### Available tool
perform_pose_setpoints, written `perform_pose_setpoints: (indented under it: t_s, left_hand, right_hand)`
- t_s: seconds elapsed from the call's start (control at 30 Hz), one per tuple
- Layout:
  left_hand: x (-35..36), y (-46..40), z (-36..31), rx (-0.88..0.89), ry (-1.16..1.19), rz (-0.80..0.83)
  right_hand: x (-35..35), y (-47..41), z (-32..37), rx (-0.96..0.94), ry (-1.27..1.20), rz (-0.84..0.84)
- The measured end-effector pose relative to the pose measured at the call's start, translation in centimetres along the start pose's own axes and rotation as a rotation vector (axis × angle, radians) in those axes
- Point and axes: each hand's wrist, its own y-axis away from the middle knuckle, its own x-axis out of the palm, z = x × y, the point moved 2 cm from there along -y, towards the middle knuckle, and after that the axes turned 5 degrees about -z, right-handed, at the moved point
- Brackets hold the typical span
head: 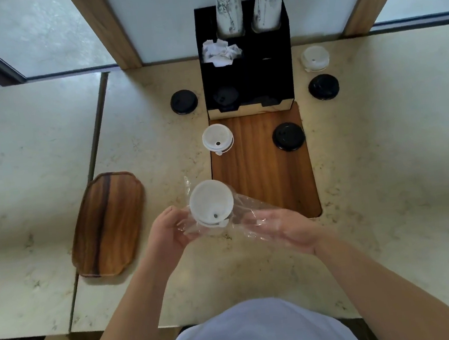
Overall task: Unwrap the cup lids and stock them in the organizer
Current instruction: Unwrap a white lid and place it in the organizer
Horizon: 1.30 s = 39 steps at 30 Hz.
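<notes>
My left hand (169,232) grips a stack of white cup lids (210,202) still partly inside a clear plastic wrap (245,212). My right hand (282,227) lies under the loose end of the wrap, its fingers stretched out against the film. The black organizer (275,62) stands at the back of the counter, with a black lid (225,95) in its front left slot. Another white lid stack (217,139) sits on the counter ahead of my hands. Black lid stacks sit at the left (183,102), on the wooden inset (288,136) and at the right (323,87). A further white stack (315,58) is at the back right.
Two tall sleeves of paper cups (227,6) rise from the organizer's rear, and crumpled white paper (220,51) fills one compartment. A wooden tray (110,223) lies to the left on the marble counter (382,153). A wooden inset panel (262,171) lies in front of the organizer.
</notes>
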Motion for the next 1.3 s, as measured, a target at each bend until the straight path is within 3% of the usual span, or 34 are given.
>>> perform_pose_setpoints:
  t_s: [0.1,0.17,0.33,0.57,0.77,1.07,1.3]
  left_hand:
    - [1.0,0.5,-1.1,0.020,0.036,0.026]
    - [1.5,0.7,-1.7,0.036,0.017,0.043]
    - [2.1,0.8,-2.3,0.057,-0.012,0.045]
    - [1.6,1.6,-3.7,0.095,0.061,0.136]
    - [1.6,2.4,-4.6,0.092,0.046,0.206]
    - [2.7,2.0,-4.3,0.067,-0.024,0.286]
    - [2.6,2.1,-4.5,0.063,-0.036,0.299]
  right_hand:
    - [0.6,0.5,0.7,-0.047,-0.133,0.111]
    - [0.9,0.8,1.1,-0.012,-0.176,0.072]
    - [1.9,1.1,2.4,0.027,0.243,-0.106]
    - [3.2,3.9,4.2,-0.230,0.256,-0.034]
    - [4.0,5.9,4.2,-0.242,-0.106,0.113]
    - [5.9,6.0,5.1,-0.206,-0.169,-0.227]
    - [6.1,5.0,5.2,-0.217,-0.158,-0.128]
